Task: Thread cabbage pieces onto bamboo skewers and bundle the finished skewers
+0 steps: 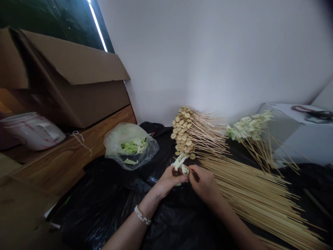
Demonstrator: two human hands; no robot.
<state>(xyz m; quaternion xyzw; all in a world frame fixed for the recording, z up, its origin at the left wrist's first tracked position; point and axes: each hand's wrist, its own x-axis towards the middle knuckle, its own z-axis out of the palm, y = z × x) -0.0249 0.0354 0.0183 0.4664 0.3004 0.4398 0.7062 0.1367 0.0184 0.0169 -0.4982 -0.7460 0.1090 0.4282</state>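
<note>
Pale cabbage leaves (pixel 180 162) are pinched in my left hand (pixel 170 180), which wears a white beaded bracelet. Close beside it on the right, my right hand (pixel 205 182) grips a thin wooden skewer (pixel 191 169), its end at the leaves. Beyond my hands lies a stack of skewers with round pale slices (pixel 183 130). Many bare skewers (pixel 255 194) are spread out at the right. Farther back, several skewers carry cabbage leaves (pixel 249 127). Left of my hands, a clear plastic bag (pixel 131 146) holds torn green leaves (pixel 134 146).
Black plastic sheeting (pixel 111 198) covers the work surface. A large open cardboard box (pixel 85 93) and a white plastic jar (pixel 33 131) stand on a wooden surface (pixel 65 152) at the left. A white box (pixel 293 132) stands at the back right, below the wall.
</note>
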